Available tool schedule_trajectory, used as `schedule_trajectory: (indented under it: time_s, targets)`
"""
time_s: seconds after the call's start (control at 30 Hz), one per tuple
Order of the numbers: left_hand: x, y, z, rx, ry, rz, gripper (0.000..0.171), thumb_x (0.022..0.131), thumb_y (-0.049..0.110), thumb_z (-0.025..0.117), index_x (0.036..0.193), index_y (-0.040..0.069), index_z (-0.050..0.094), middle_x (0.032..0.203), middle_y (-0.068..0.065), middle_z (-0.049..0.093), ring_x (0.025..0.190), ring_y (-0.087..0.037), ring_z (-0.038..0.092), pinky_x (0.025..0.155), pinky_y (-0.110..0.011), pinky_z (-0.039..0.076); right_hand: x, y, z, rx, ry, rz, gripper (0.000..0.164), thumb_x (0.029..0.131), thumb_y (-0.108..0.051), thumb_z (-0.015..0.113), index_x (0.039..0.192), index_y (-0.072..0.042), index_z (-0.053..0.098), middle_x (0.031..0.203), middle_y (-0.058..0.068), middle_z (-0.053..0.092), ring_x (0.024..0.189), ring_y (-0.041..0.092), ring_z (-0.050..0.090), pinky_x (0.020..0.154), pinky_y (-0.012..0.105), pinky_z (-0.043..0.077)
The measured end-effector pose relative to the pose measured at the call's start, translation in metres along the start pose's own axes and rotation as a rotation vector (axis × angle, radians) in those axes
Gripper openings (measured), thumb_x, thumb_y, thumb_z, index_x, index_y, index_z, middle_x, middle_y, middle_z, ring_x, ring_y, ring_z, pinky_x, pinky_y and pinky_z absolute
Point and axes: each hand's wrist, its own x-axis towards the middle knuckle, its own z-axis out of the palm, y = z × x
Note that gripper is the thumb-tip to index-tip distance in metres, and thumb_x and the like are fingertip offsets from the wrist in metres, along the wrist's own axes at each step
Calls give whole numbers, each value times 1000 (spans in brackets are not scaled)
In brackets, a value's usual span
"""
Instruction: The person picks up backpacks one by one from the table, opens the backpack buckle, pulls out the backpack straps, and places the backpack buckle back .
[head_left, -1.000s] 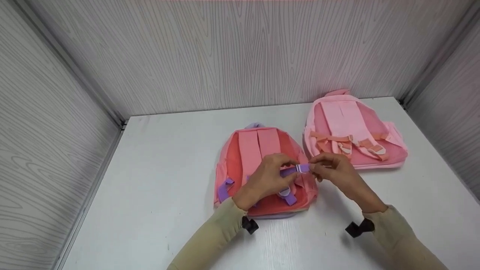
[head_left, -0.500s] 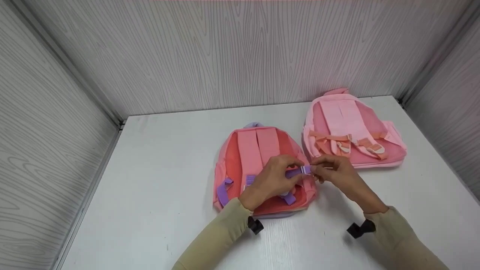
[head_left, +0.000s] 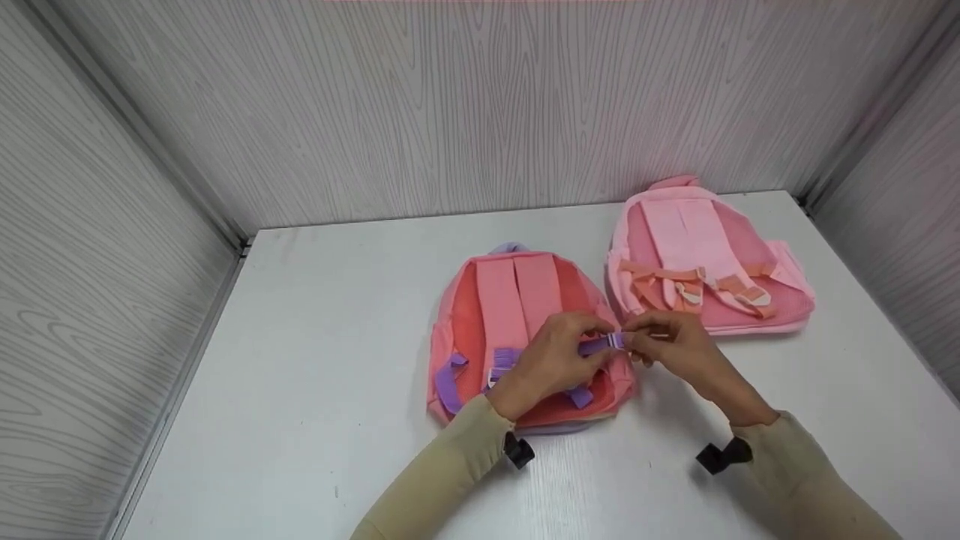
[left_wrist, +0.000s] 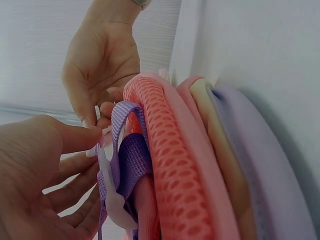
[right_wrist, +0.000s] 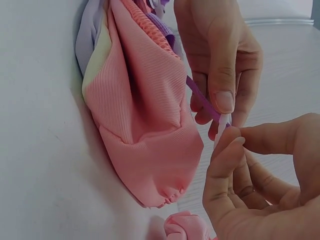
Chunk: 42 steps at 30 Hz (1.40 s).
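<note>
A coral-pink backpack [head_left: 497, 292] lies on the table with its shoulder-strap side up. My left hand [head_left: 551, 364] reaches across its lower half and pinches a purple webbing strap [head_left: 594, 346] by a small white buckle [head_left: 616, 340]. At the buckle's other side, my right hand [head_left: 679, 349] pinches the short purple end between thumb and forefinger. In the right wrist view the strap [right_wrist: 202, 100] runs taut from the bag to the white buckle [right_wrist: 222, 125], where both hands' fingertips meet. Another purple strap loop [head_left: 448, 384] hangs at the bag's left side.
Behind and to the right lies a light-pink backpack [head_left: 679, 217] with orange straps [head_left: 660, 274], close beside the coral one. The white table [head_left: 337, 322] meets a wood-grain panel [head_left: 450, 112] at the back, with panels on both sides too.
My left hand has shifted right with the buckle, closer to the right hand, and less of the purple end shows between them. My right hand has hardly moved. Both backpacks stay in place.
</note>
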Motion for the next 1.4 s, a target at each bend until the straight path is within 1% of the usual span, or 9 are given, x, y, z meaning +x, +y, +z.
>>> schedule_trajectory:
  time_s: [0.23, 0.47, 0.6, 0.7, 0.83, 1.0, 1.17, 1.27, 1.4]
  targets:
    - [-2, -1, 5, 55, -17, -53, 31, 98, 29, 80, 127, 16, 78, 108, 9, 73, 92, -4, 61, 88, -16, 54, -2, 3, 1, -91, -4, -1, 18, 102, -13, 73, 115, -2, 77, 99, 11, 73, 80, 26, 67, 71, 29, 60]
    - [-3, -2, 6, 89, 2, -13, 27, 98, 29, 80, 121, 14, 80, 102, 8, 74, 87, -5, 60, 79, -14, 50, -2, 2, 0, -91, -1, 34, 24, 102, -17, 75, 119, 0, 76, 97, 11, 74, 78, 18, 66, 70, 30, 58]
    - [-4, -3, 5, 80, -8, -28, 27, 99, 29, 79, 121, 15, 80, 97, 11, 70, 85, -6, 58, 76, -14, 48, -3, -1, -1, -87, 2, 56, 27, 103, -16, 73, 122, 3, 74, 100, 10, 74, 81, 18, 67, 72, 28, 59]
    - [-5, -2, 5, 71, -12, -41, 27, 99, 29, 79, 121, 15, 79, 98, 10, 70, 87, -6, 59, 78, -15, 49, -3, -1, -2, -99, 4, 69, 28, 103, -16, 72, 124, 3, 73, 100, 8, 73, 81, 17, 66, 73, 28, 59]
    - [-8, 0, 1, 75, -11, -49, 31, 99, 30, 79, 124, 13, 78, 103, 7, 71, 91, -8, 59, 81, -17, 51, -4, -1, -4, -101, 2, 55, 29, 104, -16, 71, 125, 5, 73, 99, 8, 74, 83, 17, 68, 74, 28, 60]
    - [-16, 5, -10, 110, -13, -80, 38, 98, 30, 79, 132, 13, 74, 118, 1, 73, 105, -15, 61, 95, -24, 53, -6, 1, -7, -128, 1, 39, 31, 105, -17, 70, 128, 4, 72, 113, 15, 75, 92, 21, 71, 78, 28, 61]
    - [-28, 7, -28, 126, 13, -60, 41, 99, 28, 77, 136, 11, 70, 129, -3, 73, 115, -22, 65, 104, -32, 54, -8, 2, -8, -172, -7, 23, 34, 104, -20, 72, 130, 1, 71, 128, 21, 72, 105, 31, 72, 86, 24, 60]
    - [-38, 6, -41, 137, 39, -59, 43, 101, 29, 75, 139, 11, 68, 134, -2, 71, 123, -23, 65, 111, -35, 52, -11, 1, -6, -216, -7, 28, 39, 103, -24, 74, 134, -1, 70, 133, 18, 71, 114, 30, 70, 93, 17, 55]
    - [-51, 0, -59, 109, 86, -65, 42, 102, 30, 74, 138, 8, 68, 136, -5, 70, 129, -26, 64, 113, -39, 51, -16, 1, -5, -263, -6, 47, 48, 102, -28, 75, 142, -3, 65, 138, 16, 69, 125, 32, 66, 96, 10, 48]
